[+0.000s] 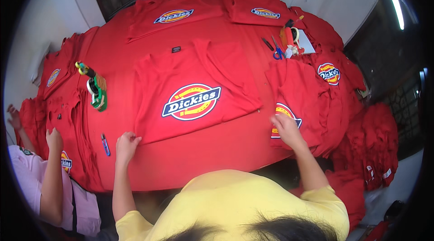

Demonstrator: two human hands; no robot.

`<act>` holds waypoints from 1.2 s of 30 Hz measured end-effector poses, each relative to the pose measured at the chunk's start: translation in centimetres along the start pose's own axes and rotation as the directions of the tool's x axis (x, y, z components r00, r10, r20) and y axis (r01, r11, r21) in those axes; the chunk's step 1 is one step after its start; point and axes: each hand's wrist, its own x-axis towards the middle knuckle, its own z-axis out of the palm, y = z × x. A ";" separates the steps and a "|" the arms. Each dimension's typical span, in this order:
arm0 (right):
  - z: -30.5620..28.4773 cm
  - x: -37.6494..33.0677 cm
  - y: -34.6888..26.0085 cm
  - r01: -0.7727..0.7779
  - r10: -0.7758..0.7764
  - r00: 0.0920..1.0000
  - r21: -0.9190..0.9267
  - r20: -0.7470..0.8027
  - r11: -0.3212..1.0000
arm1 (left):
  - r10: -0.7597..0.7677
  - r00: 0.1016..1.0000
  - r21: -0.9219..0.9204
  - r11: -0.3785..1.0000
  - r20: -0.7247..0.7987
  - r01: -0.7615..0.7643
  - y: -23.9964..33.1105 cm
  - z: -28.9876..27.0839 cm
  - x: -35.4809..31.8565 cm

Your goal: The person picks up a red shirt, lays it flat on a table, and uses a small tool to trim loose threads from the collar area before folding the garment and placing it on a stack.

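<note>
A red shirt (pixel 194 66) with a round yellow, white and blue print lies spread in front of me on the red-covered table (pixel 181 164). At its near left corner is my left hand (pixel 126 148), fingers curled and pinched together at the hem. My right hand (pixel 288 130) is closed on the edge of a folded red shirt (pixel 300 91) on the pile at the right, partly covering its print. A blue cutter knife (pixel 105 145) lies to the left of my left hand.
A green tape dispenser (pixel 98 94) stands at the left. Blue-handled scissors (pixel 278 52) and an orange tape dispenser (pixel 289 37) sit at the far right. More red shirts (pixel 181 12) line the table edges. A co-worker in pink (pixel 34 173) works close at the left.
</note>
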 end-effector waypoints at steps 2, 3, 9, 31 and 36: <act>3.6 3.7 0.8 0.121 -0.141 0.969 -0.108 -0.204 0.987 | 0.035 0.999 0.026 0.999 0.027 -0.035 0.3 -0.5 0.1; 5.3 5.1 1.8 0.086 -0.118 0.977 -0.181 -0.175 0.980 | 0.052 0.998 -0.013 0.999 0.046 -0.051 0.3 -0.7 0.2; 1.3 19.9 5.2 0.159 -0.136 0.968 0.096 -0.211 0.983 | 0.082 0.985 -0.693 0.702 -0.153 -0.166 -0.8 -4.3 7.4; -17.9 23.7 -6.9 0.081 -0.044 0.996 0.515 -0.083 0.853 | 0.349 0.913 -0.843 0.409 -0.209 -0.349 7.2 -23.8 11.0; -21.4 24.6 -6.4 0.280 -0.063 0.957 0.838 -0.284 0.468 | 0.352 0.893 -0.821 0.396 -0.279 -0.412 8.4 -27.8 9.6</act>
